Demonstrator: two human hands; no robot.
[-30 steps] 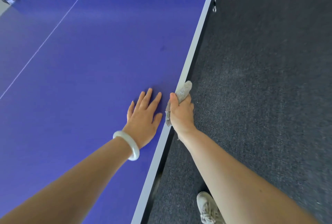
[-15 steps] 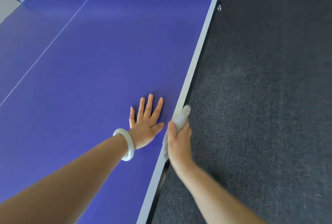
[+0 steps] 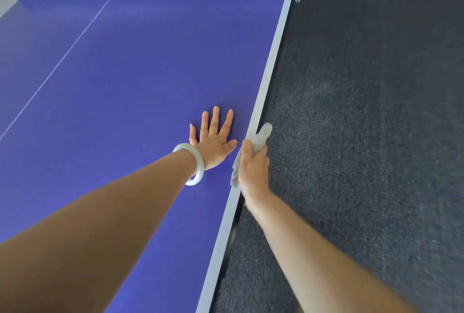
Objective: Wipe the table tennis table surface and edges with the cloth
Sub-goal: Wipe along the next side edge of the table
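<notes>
In the head view, the left hand [image 3: 213,144] lay flat with fingers spread on the blue desk [image 3: 125,86] near its right edge, while the right hand [image 3: 252,169], just beside it, gripped the grey cloth [image 3: 261,137] against that edge.

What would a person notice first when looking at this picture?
The wide purple-blue table tennis table fills the left side. Near its pale edge strip, the left hand, wearing a white round bangle, lies flat on it, and the right hand grips a crumpled grey cloth against that edge.
</notes>
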